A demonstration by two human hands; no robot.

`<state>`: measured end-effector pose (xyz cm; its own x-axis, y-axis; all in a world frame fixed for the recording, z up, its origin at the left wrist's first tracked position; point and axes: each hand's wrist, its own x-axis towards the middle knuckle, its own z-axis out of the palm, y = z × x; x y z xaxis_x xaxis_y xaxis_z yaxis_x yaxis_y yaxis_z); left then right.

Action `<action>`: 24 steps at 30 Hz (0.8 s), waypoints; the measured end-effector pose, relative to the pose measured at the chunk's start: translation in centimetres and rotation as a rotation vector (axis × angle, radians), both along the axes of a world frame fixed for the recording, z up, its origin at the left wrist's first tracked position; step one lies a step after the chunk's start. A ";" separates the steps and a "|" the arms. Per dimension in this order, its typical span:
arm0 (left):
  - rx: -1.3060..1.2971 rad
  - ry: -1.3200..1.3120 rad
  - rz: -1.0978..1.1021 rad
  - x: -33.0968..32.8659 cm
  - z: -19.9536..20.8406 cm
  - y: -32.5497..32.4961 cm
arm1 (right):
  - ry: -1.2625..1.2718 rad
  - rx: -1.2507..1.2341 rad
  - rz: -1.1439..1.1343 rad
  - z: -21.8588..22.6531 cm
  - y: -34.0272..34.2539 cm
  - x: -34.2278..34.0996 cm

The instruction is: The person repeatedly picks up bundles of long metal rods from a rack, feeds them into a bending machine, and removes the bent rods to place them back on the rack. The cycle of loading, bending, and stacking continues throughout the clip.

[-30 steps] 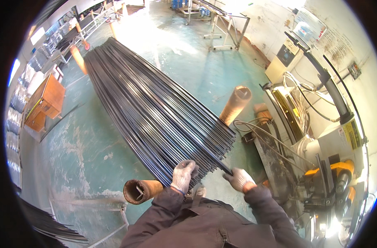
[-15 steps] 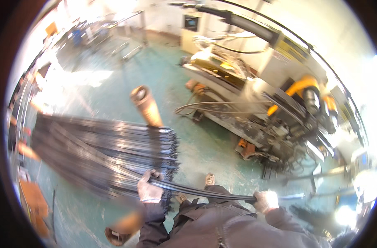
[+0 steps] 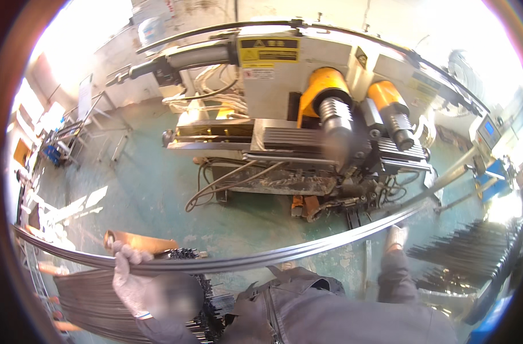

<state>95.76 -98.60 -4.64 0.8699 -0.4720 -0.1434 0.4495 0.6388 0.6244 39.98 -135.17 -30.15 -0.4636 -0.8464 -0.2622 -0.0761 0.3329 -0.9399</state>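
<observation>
My left hand (image 3: 129, 269), in a pale work glove, is closed around a bundle of long, thin dark metal bars (image 3: 261, 259). The bundle spans most of the view, bowing from the far left edge to the right in front of the machine. Beneath my left hand lies a stack of similar dark bars (image 3: 89, 301), their cut ends near my body. A brown cylinder (image 3: 149, 243) sits just beyond my left hand. My right hand does not show.
Ahead stands a large machine (image 3: 273, 83) with yellow-collared spindles (image 3: 333, 103), hoses and a low metal bed. Another pile of dark bars (image 3: 456, 252) lies at the right. My shoe (image 3: 395, 235) is on the green floor (image 3: 227, 235). A metal frame (image 3: 81, 135) stands far left.
My view has turned right, bringing the machine to the centre. The bundle now stretches across the view, moved off the stack with my left hand. My right hand, earlier gripping the bundle, has left view.
</observation>
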 end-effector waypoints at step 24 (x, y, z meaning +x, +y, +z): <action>0.156 -0.189 -0.254 21.1 -9.7 -27.8 | -1.030 -0.422 -0.091 12.3 -8.2 18.2</action>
